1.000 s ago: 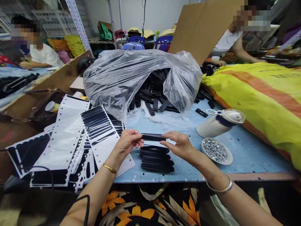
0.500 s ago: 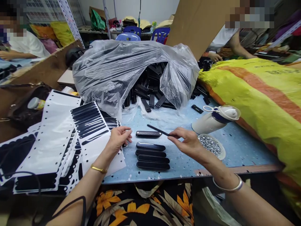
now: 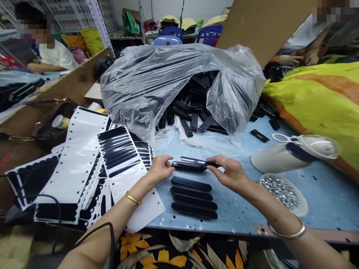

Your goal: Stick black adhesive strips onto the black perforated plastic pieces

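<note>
My left hand (image 3: 160,170) has its fingers closed on the left end of a narrow black bar (image 3: 190,166) with a textured front face. In my right hand (image 3: 228,172) a thin black strip (image 3: 193,160) is pinched by its right end, lying along the back of the bar. The right fingertips also meet the bar's right end; how far they grip it is hard to see. Just below, several smooth black oblong pieces (image 3: 193,204) form a stack of rows on the blue table (image 3: 235,213).
White sheets (image 3: 75,153) bearing black oblong stickers (image 3: 117,149) spread at left. Behind, a clear plastic bag (image 3: 140,82) holds many black parts (image 3: 193,108). At right are a white bottle (image 3: 275,157), a dish of small metal pieces (image 3: 283,192) and a yellow sack (image 3: 322,97). Two people sit beyond.
My left hand has moved onto the bar's left end. My right hand has brought the thin strip against the bar. The view has shifted, so the scene sits differently in frame.
</note>
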The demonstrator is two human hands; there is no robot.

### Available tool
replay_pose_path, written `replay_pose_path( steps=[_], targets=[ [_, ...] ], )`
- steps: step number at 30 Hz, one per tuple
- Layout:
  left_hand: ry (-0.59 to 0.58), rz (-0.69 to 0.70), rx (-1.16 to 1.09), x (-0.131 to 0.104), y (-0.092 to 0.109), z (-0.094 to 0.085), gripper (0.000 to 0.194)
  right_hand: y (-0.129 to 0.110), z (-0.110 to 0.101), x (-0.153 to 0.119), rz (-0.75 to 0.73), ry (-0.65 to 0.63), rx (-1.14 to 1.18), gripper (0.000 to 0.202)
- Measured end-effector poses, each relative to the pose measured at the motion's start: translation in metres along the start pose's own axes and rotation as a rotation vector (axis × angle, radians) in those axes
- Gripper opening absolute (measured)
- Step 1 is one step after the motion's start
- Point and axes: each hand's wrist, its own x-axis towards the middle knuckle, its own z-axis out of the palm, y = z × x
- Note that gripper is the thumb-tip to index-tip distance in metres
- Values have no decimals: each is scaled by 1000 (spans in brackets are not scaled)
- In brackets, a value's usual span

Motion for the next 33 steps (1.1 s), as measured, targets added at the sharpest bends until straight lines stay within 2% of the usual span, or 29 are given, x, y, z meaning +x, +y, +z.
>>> replay_pose_path(
  steps=[6,11,14,19,33],
  targets=[
    [-90,-67,-184,1,-10,3,18,5,19,0,-54,-104,2,12],
    [-141,-139,-312,-3,-9,-3,25,1,18,-8,-78,-113,-1,14],
    [-140,-146,-330,-3,-10,-4,31,-1,18,-9,-101,-109,-14,15],
    [-155,-155,-354,-2,-12,-3,22,-3,21,-7,-110,-112,-47,16],
    [-180,-168,-333,-1,-12,-4,19,-9,18,0,-174,-158,-82,14]
  ],
)
